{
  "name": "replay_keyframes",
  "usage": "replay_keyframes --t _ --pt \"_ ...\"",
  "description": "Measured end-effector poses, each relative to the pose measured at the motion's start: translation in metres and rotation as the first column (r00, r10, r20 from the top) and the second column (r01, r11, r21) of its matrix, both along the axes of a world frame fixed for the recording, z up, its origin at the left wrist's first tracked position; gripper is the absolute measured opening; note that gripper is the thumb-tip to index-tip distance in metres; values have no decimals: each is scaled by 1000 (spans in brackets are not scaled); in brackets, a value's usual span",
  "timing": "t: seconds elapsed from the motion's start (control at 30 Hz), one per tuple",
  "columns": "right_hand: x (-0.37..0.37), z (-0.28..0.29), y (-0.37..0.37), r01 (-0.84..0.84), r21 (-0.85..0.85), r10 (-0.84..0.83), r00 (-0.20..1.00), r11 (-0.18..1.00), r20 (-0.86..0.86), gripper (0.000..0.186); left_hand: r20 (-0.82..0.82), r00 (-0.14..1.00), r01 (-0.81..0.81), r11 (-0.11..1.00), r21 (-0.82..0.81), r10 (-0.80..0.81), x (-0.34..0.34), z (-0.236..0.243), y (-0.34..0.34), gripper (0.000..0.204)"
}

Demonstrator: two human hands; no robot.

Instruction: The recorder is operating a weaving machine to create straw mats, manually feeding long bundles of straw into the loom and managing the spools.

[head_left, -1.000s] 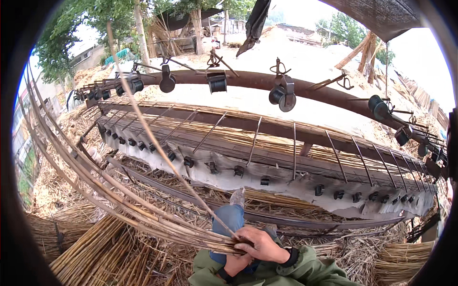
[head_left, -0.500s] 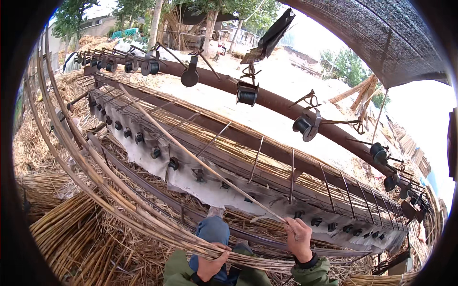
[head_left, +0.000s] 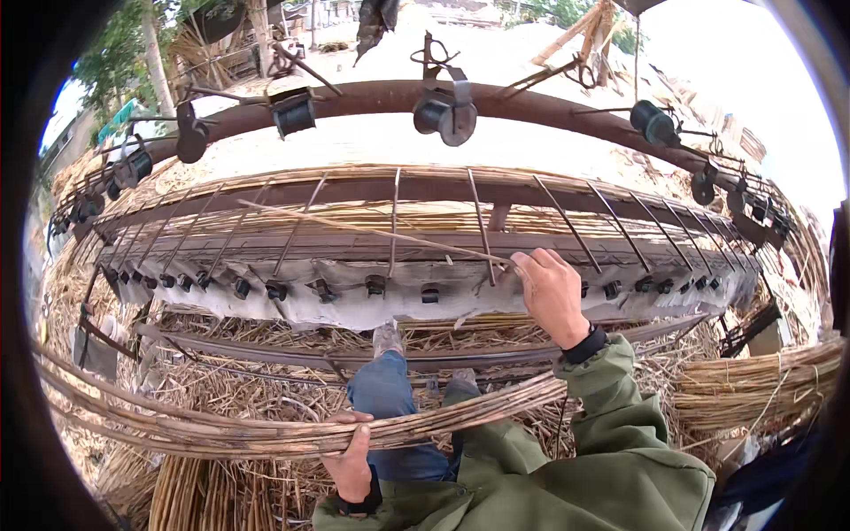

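Low in front of my body, my left hand (head_left: 353, 460) is closed round a bundle of long brown reeds (head_left: 239, 435). The bundle lies across my thighs and runs off to the left. My right hand (head_left: 553, 292) is raised ahead, pinching the end of a single thin reed (head_left: 372, 232). That reed stretches left and away over the slanted metal rods (head_left: 396, 221) of a long weaving frame. Below the rods hangs a pale, stained sheet (head_left: 354, 310) with several small dark spools (head_left: 375, 285) along it.
A curved rusty pipe (head_left: 372, 93) spans the far side, carrying wire spools (head_left: 294, 112). A lower metal bar (head_left: 478, 356) crosses before my knees. Stacked reed bundles lie at the right (head_left: 753, 389) and lower left (head_left: 204, 496). Loose straw (head_left: 257, 389) covers the ground.
My view has turned right and down. My right hand has moved forward with its reed, which now lies closer over the frame's rods. The left hand still grips the bundle.
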State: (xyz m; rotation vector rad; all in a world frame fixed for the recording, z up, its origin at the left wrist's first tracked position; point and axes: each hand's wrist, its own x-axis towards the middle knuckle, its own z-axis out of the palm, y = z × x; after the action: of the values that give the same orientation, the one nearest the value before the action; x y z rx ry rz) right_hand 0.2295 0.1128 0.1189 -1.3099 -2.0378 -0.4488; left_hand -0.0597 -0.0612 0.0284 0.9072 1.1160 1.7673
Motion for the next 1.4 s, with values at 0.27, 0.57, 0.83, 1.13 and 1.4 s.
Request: replay_keyframes --t 0.27,0.57,0.83,1.13,1.4 --pt "173 11 -94 -86 -27 89 984 996 157 25 -2 999 43 999 -30 -43 -24 -5 29 25" --pt "269 61 -170 -118 -64 134 854 991 503 28 49 999 26 978 -208 -16 -40 -7 55 25" --pt "210 146 -101 -347 -25 306 790 938 531 28 -58 990 129 991 46 -126 11 6 38 22" --pt "97 42 28 -371 -43 374 922 928 102 34 99 995 -25 997 68 19 6 46 14 23" --pt "65 37 107 -76 127 63 993 989 104 24 137 990 -18 1000 6 17 23 25 5 26"
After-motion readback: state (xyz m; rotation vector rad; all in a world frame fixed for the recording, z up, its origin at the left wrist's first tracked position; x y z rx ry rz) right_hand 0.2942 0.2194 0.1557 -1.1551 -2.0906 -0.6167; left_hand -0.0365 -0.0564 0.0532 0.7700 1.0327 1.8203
